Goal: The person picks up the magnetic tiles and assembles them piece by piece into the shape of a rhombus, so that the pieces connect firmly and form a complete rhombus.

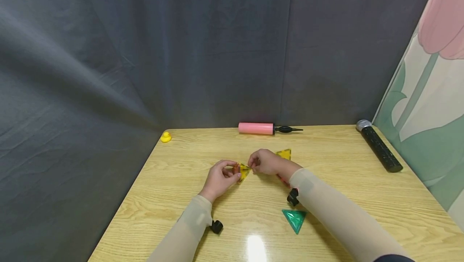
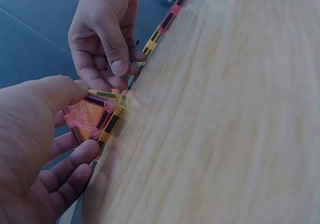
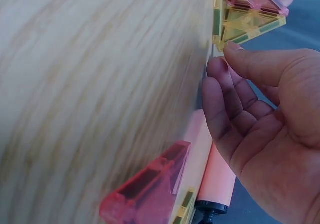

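Observation:
My left hand (image 1: 219, 177) holds a small group of see-through triangular magnetic tiles by its left side. In the left wrist view, a pink tile (image 2: 86, 115) leans against yellow tiles (image 2: 114, 126), with thumb and fingers around them. My right hand (image 1: 266, 162) is at the group's right corner, fingers loosely bent. Its thumb tip lies close to the yellow corner, and a gap shows between thumb and forefinger; whether it touches is hard to tell. Partly behind the right hand and wrist lie another pink tile (image 3: 145, 199) and a yellow tile (image 1: 284, 154).
A green triangular tile (image 1: 295, 219) lies near the right forearm. Along the back edge are a pink hand pump (image 1: 256, 128) and a small yellow duck (image 1: 166, 137). A black microphone (image 1: 380, 147) lies at the right, and a dark curtain (image 1: 224, 52) hangs behind the table.

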Motion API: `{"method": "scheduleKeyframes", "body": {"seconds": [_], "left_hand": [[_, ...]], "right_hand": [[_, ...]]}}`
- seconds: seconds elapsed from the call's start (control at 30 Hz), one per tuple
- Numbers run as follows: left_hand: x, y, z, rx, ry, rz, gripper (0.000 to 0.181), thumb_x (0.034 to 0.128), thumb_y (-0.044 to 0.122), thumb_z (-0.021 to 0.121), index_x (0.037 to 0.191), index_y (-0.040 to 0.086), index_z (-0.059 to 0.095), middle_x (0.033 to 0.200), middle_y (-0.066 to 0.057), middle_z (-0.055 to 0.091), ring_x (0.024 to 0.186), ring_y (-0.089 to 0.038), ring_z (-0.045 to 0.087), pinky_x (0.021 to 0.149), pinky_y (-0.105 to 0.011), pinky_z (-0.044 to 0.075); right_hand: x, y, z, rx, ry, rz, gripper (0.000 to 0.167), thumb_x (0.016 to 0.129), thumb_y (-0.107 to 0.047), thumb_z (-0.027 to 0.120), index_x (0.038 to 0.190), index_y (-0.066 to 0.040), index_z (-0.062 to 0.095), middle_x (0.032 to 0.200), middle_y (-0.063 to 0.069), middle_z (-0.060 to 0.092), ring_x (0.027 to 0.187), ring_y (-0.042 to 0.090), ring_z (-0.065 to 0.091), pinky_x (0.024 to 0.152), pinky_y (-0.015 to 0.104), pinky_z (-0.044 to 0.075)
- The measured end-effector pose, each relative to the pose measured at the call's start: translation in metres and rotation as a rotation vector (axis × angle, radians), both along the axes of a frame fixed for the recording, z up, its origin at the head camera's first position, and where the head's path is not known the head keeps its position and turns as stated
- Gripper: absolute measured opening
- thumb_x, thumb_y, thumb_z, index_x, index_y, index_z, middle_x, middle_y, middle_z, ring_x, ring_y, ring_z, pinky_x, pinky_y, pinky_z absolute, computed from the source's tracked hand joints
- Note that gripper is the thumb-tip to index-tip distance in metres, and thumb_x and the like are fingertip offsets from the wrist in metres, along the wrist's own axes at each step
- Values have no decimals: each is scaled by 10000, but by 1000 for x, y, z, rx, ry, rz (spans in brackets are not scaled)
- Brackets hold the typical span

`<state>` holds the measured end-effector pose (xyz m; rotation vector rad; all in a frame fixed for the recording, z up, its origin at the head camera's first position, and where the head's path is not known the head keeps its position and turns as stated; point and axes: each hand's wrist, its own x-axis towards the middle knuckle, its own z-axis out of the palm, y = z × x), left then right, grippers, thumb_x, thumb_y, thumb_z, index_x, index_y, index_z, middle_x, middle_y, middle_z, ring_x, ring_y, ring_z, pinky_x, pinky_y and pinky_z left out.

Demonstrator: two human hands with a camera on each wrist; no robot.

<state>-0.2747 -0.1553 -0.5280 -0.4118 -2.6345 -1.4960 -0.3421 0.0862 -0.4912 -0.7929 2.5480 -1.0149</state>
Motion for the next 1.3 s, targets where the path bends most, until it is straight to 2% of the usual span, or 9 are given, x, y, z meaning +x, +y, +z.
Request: {"method": "scheduleKeyframes", "body": {"seconds": [0.3, 0.5, 0.7, 1.0, 1.3], "left_hand": [[1, 0, -2, 5, 3, 10, 323, 933, 265, 830, 1236, 235, 722, 1203, 52, 650, 854, -143, 662, 726, -289, 594], [0, -1, -4, -5, 19, 25, 326, 925, 290, 838, 1227, 252, 721, 1162, 54, 650, 843, -132, 654, 726, -285, 589], [-1, -2, -4, -9, 34, 42, 322, 920, 280, 843, 1218, 243, 725, 1157, 57, 649, 852, -133, 651, 732, -281, 589], [-1, -2, -1, -14, 38, 57, 313, 919, 261, 846, 1204, 233, 720, 1150, 39, 649, 860, -124, 654, 744, -280, 586], [-1, -7, -3, -3, 25, 84, 315, 918, 233, 845, 1205, 240, 717, 1165, 40, 639, 878, -132, 647, 750, -286, 579]], "right_hand": [[8, 16, 9, -40, 0, -51, 161, 940, 19, 749, 1065, -83, 759, 920, 6, 698, 837, 156, 635, 752, 332, 555], [21, 32, 11, -58, 33, -45, 166, 956, -7, 748, 1115, -55, 753, 1001, 52, 717, 849, 154, 656, 770, 350, 568], [32, 46, 16, -53, 56, -80, 178, 961, -46, 755, 1138, -63, 753, 1036, 58, 711, 857, 171, 647, 792, 378, 562], [41, 68, 21, -130, 66, -137, 248, 925, -63, 800, 1168, -53, 750, 1035, 77, 709, 840, 210, 638, 601, 323, 554], [49, 87, 12, -184, 41, -193, 299, 921, -85, 816, 1201, -20, 731, 1137, 166, 680, 916, 231, 627, 635, 306, 559]]}}
